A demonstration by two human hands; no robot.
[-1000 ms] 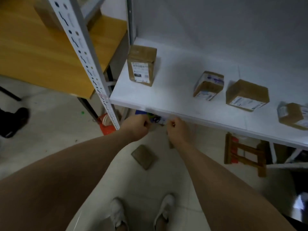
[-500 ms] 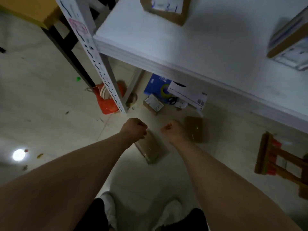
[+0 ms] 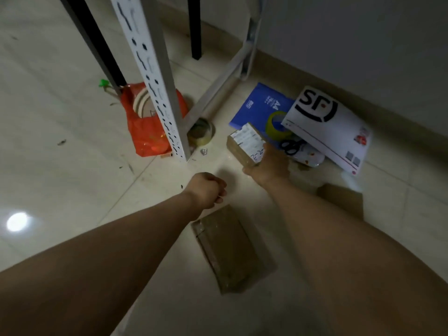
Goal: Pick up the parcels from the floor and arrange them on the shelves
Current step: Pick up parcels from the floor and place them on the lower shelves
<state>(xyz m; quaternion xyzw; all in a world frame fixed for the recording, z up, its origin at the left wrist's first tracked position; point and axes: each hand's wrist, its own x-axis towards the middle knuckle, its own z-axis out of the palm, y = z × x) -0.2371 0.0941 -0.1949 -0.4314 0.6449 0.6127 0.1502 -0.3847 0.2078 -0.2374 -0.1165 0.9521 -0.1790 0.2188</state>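
Note:
A small cardboard parcel with a white label [image 3: 244, 143] lies on the tiled floor under the shelf. My right hand [image 3: 270, 166] reaches forward and grips its near right corner, fingers curled round the edge. My left hand [image 3: 206, 190] hovers as a fist with nothing in it, just beyond a flat brown taped parcel [image 3: 230, 248] that lies on the floor between my forearms. A third brown parcel [image 3: 341, 200] lies at the right, partly hidden behind my right forearm.
The shelf's white perforated upright [image 3: 157, 81] stands left of the parcels, with an orange bag [image 3: 148, 132] and a tape roll [image 3: 201, 132] at its foot. A blue A4 paper pack [image 3: 259, 105], white SF envelope [image 3: 332, 127] and scissors [image 3: 291, 146] lie by the wall.
My view has dropped from the shelf board to the floor. My right hand has stretched forward and taken hold of the labelled parcel. The left hand stays a fist.

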